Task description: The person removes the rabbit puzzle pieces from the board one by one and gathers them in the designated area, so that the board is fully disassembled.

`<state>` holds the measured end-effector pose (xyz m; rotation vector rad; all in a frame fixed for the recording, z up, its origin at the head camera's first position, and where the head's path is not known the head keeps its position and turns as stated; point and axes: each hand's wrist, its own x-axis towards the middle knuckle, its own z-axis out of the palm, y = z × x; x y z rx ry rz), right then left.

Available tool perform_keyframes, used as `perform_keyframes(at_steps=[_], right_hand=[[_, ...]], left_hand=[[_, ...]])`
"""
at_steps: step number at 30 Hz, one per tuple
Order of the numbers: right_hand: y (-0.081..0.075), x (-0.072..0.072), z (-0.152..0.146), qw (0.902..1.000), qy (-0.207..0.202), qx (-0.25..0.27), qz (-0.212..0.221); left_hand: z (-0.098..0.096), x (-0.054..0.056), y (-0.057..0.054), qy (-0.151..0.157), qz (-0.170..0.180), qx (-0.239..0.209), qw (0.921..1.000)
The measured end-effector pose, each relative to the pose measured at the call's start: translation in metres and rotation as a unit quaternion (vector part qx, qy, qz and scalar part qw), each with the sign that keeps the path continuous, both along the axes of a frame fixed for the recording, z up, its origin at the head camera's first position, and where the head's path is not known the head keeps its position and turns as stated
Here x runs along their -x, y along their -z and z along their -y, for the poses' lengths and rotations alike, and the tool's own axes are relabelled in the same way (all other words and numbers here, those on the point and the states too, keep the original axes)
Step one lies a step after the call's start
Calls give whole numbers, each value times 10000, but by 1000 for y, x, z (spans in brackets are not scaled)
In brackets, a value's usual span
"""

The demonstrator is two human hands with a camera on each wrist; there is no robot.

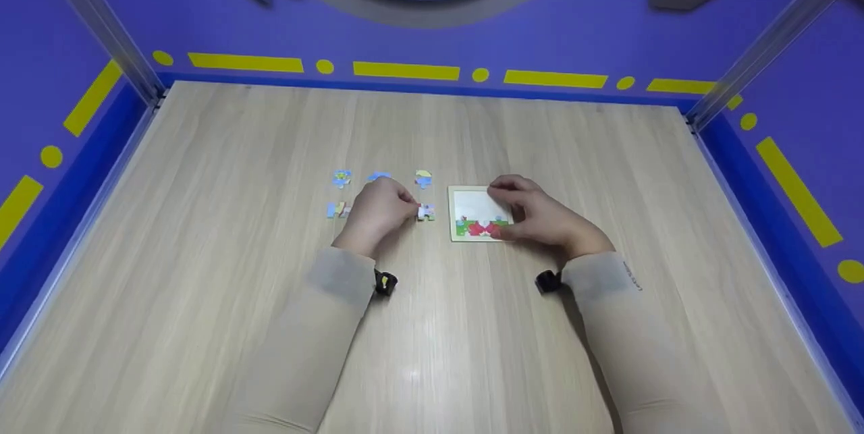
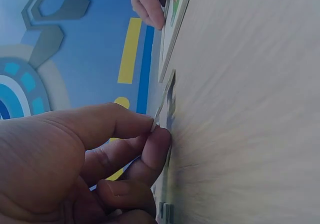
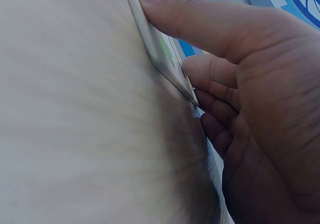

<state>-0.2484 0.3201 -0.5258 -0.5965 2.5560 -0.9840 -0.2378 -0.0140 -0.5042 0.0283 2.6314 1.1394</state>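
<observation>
My left hand [image 1: 379, 212] pinches a small jigsaw piece [image 1: 426, 212] between thumb and fingertips. In the left wrist view that jigsaw piece [image 2: 163, 102] is seen edge-on, tilted just off the table. To its right lies a square puzzle tray [image 1: 451, 214] with a pale rim; green and red pieces fill its bottom row, and its upper part is bare white. My right hand [image 1: 545, 219] grips the tray's right side. Its thumb [image 3: 192, 22] lies over the tray's front part, while the other fingers bend by the right and far edges.
Loose jigsaw pieces lie left of the tray: a blue flowered piece [image 1: 341, 177], a blue piece [image 1: 379, 175] partly behind the left hand, a yellow-and-blue piece [image 1: 423, 178], and a further piece [image 1: 332, 210] beside that hand. Purple panels [image 1: 432, 42] border the wooden table [image 1: 432, 353].
</observation>
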Motion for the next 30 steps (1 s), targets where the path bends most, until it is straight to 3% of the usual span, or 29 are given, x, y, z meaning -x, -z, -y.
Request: perform_keyframes(at_steps=[1, 7, 9, 10, 15, 16, 17, 25, 30], right_hand=[[0, 0, 0, 10000, 5, -4, 0], [1, 0, 0, 10000, 65, 12, 71], [0, 0, 0, 9999, 66, 15, 85], [0, 0, 0, 9999, 64, 21, 91], [-1, 0, 0, 9999, 55, 55, 115], [-1, -1, 0, 9999, 50, 67, 115], [-1, -1, 0, 9999, 54, 75, 115], [-1, 0, -1, 10000, -18, 51, 69], [0, 0, -1, 9999, -78, 59, -21]], left_hand=[[0, -3, -5, -13, 43, 19, 10000], [-2, -6, -7, -4, 16, 160, 9999], [-2, -6, -7, -22, 9, 169, 9999], [-1, -2, 0, -26, 19, 162, 9999], [-2, -2, -2, -2, 31, 123, 9999], [-3, -3, -3, 38, 23, 103, 9999], [-5, -7, -10, 82, -4, 78, 9999], [-24, -15, -17, 673, -284, -67, 9973], [-45, -19, -19, 1144, -239, 69, 9931]])
